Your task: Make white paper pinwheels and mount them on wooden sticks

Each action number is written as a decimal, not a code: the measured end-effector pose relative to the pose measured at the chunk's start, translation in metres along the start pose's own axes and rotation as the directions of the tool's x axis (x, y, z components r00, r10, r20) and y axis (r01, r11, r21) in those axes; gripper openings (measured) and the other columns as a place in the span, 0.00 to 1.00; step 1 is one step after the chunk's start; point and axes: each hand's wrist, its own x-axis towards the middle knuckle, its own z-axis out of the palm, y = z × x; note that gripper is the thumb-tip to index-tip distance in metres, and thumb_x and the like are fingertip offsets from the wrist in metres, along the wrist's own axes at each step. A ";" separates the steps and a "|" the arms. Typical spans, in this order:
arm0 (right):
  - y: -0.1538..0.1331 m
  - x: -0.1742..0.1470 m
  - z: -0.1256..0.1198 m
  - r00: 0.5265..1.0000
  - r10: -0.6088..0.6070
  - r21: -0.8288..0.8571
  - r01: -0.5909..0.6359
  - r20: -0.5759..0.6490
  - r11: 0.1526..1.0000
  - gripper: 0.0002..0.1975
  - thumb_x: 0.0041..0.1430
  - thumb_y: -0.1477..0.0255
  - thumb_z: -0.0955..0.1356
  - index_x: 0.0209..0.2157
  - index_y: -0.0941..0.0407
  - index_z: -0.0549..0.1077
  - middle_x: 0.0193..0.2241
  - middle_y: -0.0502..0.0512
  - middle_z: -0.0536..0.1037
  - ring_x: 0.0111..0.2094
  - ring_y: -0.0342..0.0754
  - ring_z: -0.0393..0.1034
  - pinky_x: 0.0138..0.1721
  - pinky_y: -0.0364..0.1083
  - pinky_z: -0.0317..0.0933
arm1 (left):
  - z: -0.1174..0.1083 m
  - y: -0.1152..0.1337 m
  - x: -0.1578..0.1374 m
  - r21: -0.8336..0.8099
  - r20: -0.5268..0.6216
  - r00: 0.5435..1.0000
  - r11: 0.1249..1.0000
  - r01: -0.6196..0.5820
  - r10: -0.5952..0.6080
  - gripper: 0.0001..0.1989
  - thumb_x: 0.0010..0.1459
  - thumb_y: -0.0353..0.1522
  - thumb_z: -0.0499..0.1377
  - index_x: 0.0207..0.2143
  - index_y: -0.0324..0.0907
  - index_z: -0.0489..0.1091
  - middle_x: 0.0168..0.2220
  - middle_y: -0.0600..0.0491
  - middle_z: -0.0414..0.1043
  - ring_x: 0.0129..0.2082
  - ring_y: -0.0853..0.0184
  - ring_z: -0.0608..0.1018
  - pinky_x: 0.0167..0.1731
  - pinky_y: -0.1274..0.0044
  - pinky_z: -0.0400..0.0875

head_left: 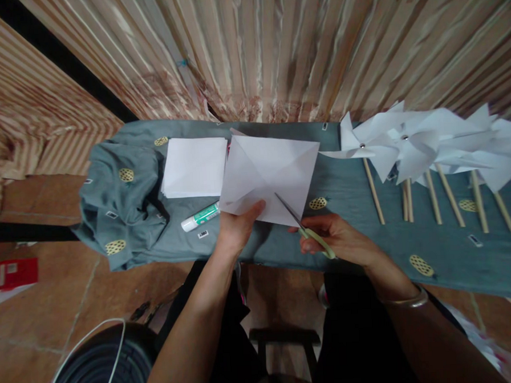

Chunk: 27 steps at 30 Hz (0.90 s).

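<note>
My left hand (237,229) grips the lower left edge of a white paper square (275,165), thumb on top. Diagonal creases cross the sheet, and it is held up over the cloth. My right hand (332,236) is closed round the pale green handles of a pair of scissors (316,241). Their blades lie at the sheet's lower right part, pointing up and left toward its middle. Left of the sheet sits a stack of white paper (196,167). Below that stack lies a green and white glue stick (201,216), close to my left hand.
Several white paper pinwheels (407,140) on wooden sticks lie along the right of the table's grey-green cloth (447,256). Bunched cloth (119,198) covers the left end. A striped curtain (265,54) hangs behind. A dark round bucket-like thing (106,365) stands on the floor, lower left.
</note>
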 end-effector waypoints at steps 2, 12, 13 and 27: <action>0.000 0.000 0.000 1.000 -0.016 -0.018 0.017 0.001 1.000 0.30 0.30 0.53 0.80 0.32 0.59 0.77 0.22 0.48 0.75 0.23 0.41 0.67 0.24 0.41 0.60 | 0.001 -0.001 -0.001 0.009 0.005 1.000 1.000 0.018 -0.018 0.20 0.37 0.33 0.71 0.36 0.38 0.75 0.36 0.48 0.79 0.38 0.61 0.78 0.43 0.69 0.74; 0.000 0.000 0.003 0.999 0.033 0.044 -0.032 -0.026 0.999 0.31 0.28 0.52 0.80 0.33 0.58 0.77 0.20 0.47 0.74 0.22 0.40 0.68 0.25 0.41 0.63 | 0.002 0.000 -0.002 0.002 -0.007 0.999 0.999 0.036 -0.036 0.22 0.36 0.33 0.71 0.37 0.38 0.75 0.36 0.48 0.79 0.38 0.62 0.79 0.42 0.70 0.74; 0.000 0.000 0.003 0.999 0.033 0.042 -0.032 -0.028 0.999 0.31 0.28 0.52 0.80 0.33 0.58 0.77 0.21 0.47 0.74 0.22 0.40 0.68 0.25 0.41 0.64 | 0.002 0.000 -0.002 -0.001 -0.006 0.999 0.999 0.034 -0.034 0.22 0.36 0.33 0.71 0.37 0.38 0.75 0.36 0.48 0.79 0.38 0.62 0.79 0.42 0.70 0.74; -0.002 0.002 0.006 0.999 -0.036 0.020 0.037 -0.017 0.999 0.29 0.28 0.51 0.80 0.30 0.58 0.78 0.20 0.48 0.74 0.22 0.41 0.66 0.24 0.41 0.62 | 0.001 -0.002 -0.005 -0.004 -0.009 0.997 0.997 0.072 -0.072 0.23 0.35 0.33 0.72 0.38 0.36 0.74 0.39 0.46 0.79 0.40 0.60 0.79 0.46 0.68 0.74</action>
